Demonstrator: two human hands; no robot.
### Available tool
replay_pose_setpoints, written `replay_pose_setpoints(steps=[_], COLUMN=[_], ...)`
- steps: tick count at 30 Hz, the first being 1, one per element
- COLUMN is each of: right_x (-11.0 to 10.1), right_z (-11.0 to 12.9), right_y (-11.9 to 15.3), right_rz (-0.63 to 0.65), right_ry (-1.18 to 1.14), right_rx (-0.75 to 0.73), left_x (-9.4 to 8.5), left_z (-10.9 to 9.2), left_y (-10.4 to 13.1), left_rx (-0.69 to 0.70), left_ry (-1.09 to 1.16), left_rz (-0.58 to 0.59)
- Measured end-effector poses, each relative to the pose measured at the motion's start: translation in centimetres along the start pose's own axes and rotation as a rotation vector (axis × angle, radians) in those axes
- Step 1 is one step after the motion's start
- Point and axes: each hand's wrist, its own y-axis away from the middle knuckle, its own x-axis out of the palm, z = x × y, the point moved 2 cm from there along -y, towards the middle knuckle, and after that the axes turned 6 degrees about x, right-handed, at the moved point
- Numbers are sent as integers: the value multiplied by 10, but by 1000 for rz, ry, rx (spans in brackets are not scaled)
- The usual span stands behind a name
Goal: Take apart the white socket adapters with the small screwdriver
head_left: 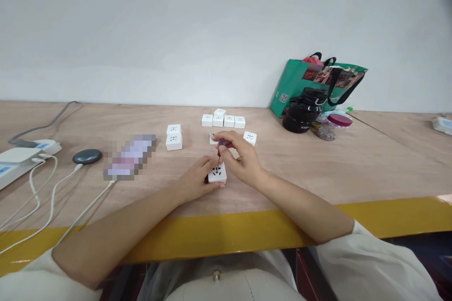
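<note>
Near the table's front edge, a white square socket (217,177) lies with its slotted face up. My left hand (197,179) grips it from the left, fingers along its back and front sides. A small screwdriver (219,154) with a red and purple handle stands nearly upright, its tip at the middle of the socket's face. The fingers of my right hand (240,156) are closed around its handle. Just behind my right hand is a partly hidden white piece (212,138), and another white socket (250,138) lies to its right.
Several white sockets (229,121) stand in a group farther back, and two more (174,141) sit to the left. A phone (130,157), a dark disc (87,156), cables and a power strip (17,162) lie at left. A black flask (302,115), green bag (289,82) and jar (326,130) stand right.
</note>
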Motion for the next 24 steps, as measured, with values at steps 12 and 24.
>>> replay_pose_setpoints(steps=[12, 24], right_x=[-1, 1], right_z=[3, 0], right_y=[-1, 2], right_rz=[-7, -4], right_ry=[141, 100], right_rx=[-63, -21], left_x=[-1, 0], left_z=[-2, 1], left_y=[0, -1], left_rx=[1, 14], left_ry=[9, 11], left_rz=[-6, -21])
